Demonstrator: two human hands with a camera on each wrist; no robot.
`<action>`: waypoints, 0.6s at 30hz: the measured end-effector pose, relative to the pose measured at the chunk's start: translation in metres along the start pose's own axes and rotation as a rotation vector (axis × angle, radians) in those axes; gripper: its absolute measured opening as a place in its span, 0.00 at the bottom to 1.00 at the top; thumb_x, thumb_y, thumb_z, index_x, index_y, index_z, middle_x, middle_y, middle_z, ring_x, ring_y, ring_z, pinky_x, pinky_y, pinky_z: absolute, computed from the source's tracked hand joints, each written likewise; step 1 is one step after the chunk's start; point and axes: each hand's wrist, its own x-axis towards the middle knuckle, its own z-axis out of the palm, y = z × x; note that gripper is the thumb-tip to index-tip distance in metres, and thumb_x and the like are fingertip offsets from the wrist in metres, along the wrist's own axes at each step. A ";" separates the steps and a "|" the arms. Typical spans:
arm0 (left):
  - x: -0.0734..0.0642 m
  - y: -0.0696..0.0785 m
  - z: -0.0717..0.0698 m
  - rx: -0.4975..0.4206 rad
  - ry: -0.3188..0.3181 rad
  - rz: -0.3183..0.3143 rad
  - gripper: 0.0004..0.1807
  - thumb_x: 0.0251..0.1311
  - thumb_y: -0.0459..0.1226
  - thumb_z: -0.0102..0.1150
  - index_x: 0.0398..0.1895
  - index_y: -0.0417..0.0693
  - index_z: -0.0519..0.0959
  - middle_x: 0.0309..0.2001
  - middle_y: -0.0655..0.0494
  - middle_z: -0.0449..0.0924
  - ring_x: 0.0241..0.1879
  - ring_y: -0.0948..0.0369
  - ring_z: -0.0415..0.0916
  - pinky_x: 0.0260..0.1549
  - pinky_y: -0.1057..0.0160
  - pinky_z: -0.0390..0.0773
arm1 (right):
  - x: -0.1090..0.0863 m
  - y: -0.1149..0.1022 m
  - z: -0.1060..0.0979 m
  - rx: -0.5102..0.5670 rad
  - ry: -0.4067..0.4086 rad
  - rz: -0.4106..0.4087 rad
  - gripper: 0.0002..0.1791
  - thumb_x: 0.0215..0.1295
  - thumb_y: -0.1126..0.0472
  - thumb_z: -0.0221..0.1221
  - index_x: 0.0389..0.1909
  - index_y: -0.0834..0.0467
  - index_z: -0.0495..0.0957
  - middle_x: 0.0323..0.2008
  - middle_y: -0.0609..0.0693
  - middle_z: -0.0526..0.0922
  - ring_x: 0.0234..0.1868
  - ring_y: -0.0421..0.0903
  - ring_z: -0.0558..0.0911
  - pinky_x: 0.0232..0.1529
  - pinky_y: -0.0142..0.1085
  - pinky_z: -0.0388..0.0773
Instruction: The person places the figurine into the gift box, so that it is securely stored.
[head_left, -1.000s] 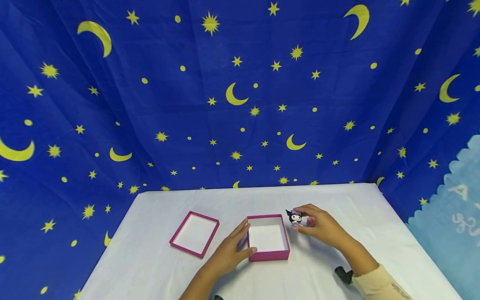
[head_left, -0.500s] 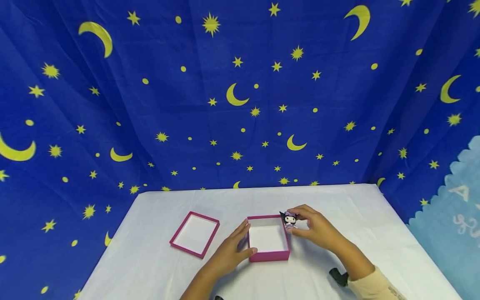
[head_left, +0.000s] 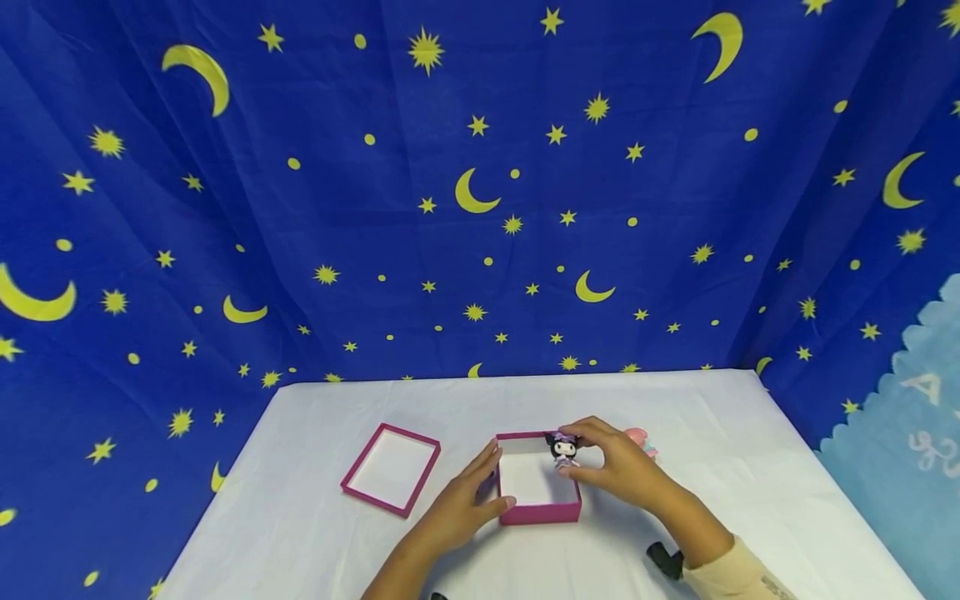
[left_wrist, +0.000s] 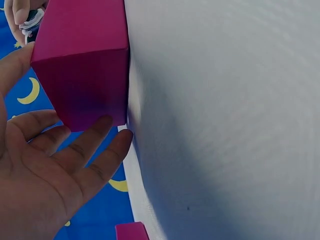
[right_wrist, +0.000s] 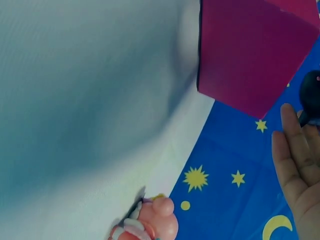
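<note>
A small figurine (head_left: 564,448) with a black-eared hood, white face and purple outfit is pinched between the thumb and fingers of my right hand (head_left: 626,467). It is upright over the right rim of the open magenta box (head_left: 540,514), whose inside is white. My left hand (head_left: 465,507) rests against the box's left side, thumb at the near corner and fairly straight fingers along the wall. In the left wrist view those fingers (left_wrist: 92,142) touch the magenta wall. Only the figurine's dark part (right_wrist: 312,95) shows at the right wrist view's edge.
Left of the box, a magenta-rimmed lid (head_left: 410,497) lies with its white inside up. A pink figurine (head_left: 638,437) is on the white table (head_left: 315,467) behind my right hand. A blue curtain (head_left: 390,183) with moons and stars hangs behind.
My right hand has carried the black-hooded figurine left, from beside the box to over its right rim. The pink figurine has come more into view. My left hand stays at the box.
</note>
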 end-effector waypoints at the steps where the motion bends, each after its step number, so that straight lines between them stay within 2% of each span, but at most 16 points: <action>1: 0.000 0.000 0.000 0.003 0.000 0.001 0.44 0.65 0.56 0.62 0.79 0.51 0.58 0.82 0.58 0.48 0.80 0.46 0.50 0.76 0.37 0.54 | 0.000 -0.001 0.001 -0.003 0.001 -0.007 0.31 0.57 0.41 0.72 0.61 0.45 0.79 0.54 0.35 0.81 0.53 0.42 0.85 0.56 0.45 0.85; 5: 0.000 -0.001 0.000 0.008 0.003 0.009 0.44 0.65 0.56 0.62 0.79 0.50 0.58 0.82 0.57 0.48 0.80 0.46 0.50 0.76 0.37 0.54 | 0.001 -0.005 0.005 -0.012 0.002 -0.042 0.31 0.57 0.44 0.72 0.61 0.48 0.79 0.54 0.37 0.81 0.53 0.43 0.85 0.56 0.44 0.85; 12: 0.001 -0.001 0.000 0.005 -0.004 0.013 0.45 0.65 0.57 0.61 0.79 0.49 0.58 0.82 0.58 0.48 0.80 0.46 0.49 0.76 0.37 0.53 | 0.004 -0.006 0.015 -0.012 -0.046 -0.058 0.32 0.58 0.40 0.70 0.62 0.48 0.79 0.56 0.37 0.81 0.55 0.41 0.83 0.60 0.45 0.83; 18: 0.001 -0.001 -0.001 0.002 0.000 0.027 0.45 0.65 0.56 0.61 0.79 0.48 0.58 0.82 0.57 0.48 0.80 0.46 0.49 0.76 0.38 0.53 | 0.006 -0.009 0.025 -0.079 -0.035 -0.125 0.32 0.57 0.41 0.71 0.60 0.50 0.80 0.55 0.38 0.82 0.53 0.41 0.84 0.58 0.46 0.84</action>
